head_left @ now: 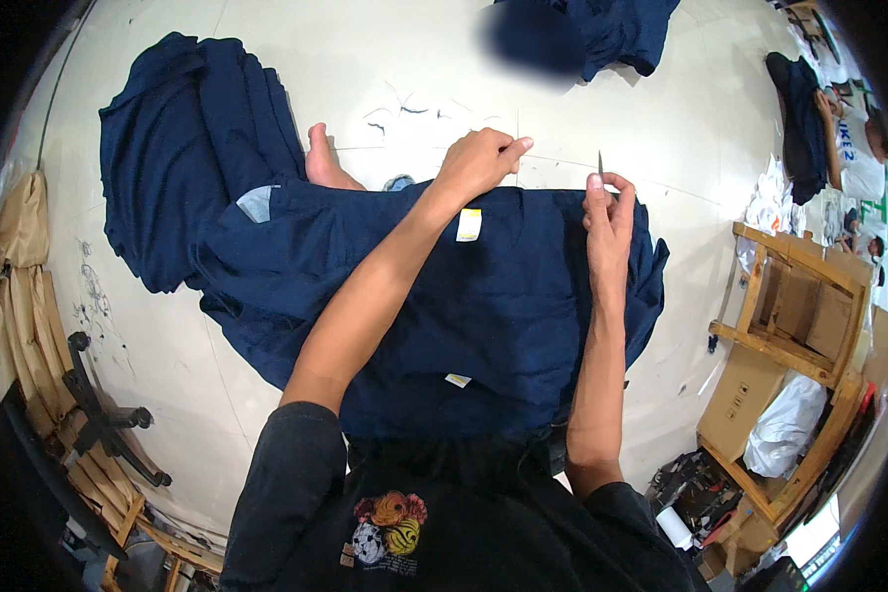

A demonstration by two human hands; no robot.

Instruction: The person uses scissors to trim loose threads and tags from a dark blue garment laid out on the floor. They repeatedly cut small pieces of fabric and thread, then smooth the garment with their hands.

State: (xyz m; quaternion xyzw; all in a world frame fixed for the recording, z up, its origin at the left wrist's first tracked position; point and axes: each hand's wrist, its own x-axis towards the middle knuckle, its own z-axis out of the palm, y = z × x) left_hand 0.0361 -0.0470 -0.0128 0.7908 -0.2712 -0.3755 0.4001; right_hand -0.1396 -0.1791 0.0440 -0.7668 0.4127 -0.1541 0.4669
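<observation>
pale tiled floor (701,187), seen from above. a navy garment (523,296) lies across the person's lap; a navy cloth heap (197,138) lies against it at left. the left hand (481,161), fingers curled, is just past the garment's far edge; whether it grips anything cannot be told. the right hand (610,207) is closed at the garment's far right. 2 pale labels (470,225) show on the garment. a slim pointed tool (600,161), tip up, is gripped in the right hand. dark thread scraps (414,111) dot the floor.
</observation>
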